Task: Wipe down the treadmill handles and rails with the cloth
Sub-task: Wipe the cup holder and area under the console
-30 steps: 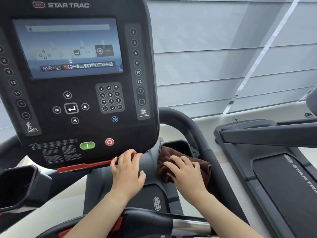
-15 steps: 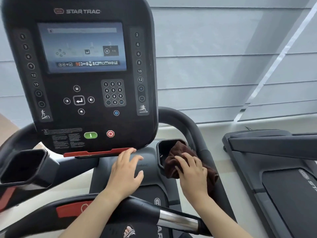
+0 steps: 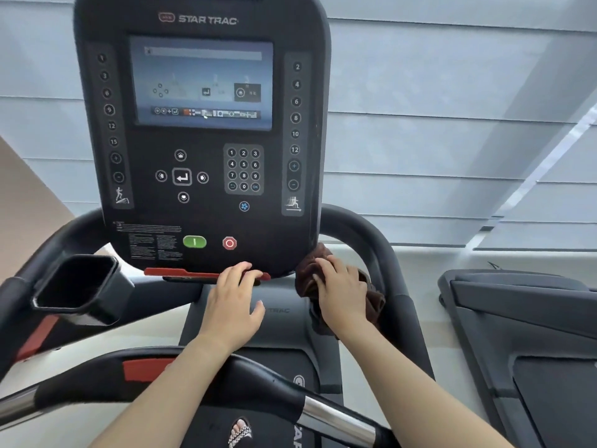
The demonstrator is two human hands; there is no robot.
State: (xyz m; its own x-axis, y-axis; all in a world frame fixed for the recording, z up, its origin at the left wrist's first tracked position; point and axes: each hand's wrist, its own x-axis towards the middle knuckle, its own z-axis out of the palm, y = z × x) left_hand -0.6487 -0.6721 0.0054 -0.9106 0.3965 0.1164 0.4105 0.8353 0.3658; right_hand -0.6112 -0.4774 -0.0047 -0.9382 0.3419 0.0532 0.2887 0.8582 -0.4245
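My right hand (image 3: 342, 291) presses a dark brown cloth (image 3: 310, 270) against the treadmill just below the console's lower right corner, beside the curved black right rail (image 3: 371, 240). The cloth covers the right cup holder, which is hidden. My left hand (image 3: 234, 299) rests flat with fingers spread, fingertips on the red strip (image 3: 168, 272) under the black console (image 3: 200, 130). A black front handlebar (image 3: 200, 379) with metal grip sections crosses below my forearms.
A black left cup holder (image 3: 80, 286) sticks out at the left, on the curved left rail (image 3: 48, 244). A second treadmill (image 3: 523, 318) stands at the right. Window blinds (image 3: 436, 108) fill the background. A sandalled foot (image 3: 240, 431) shows at the bottom.
The view has tilted up and to the left. My right hand has pushed the cloth upward from the cup holder toward the console's lower corner. My left hand stays near the red strip.
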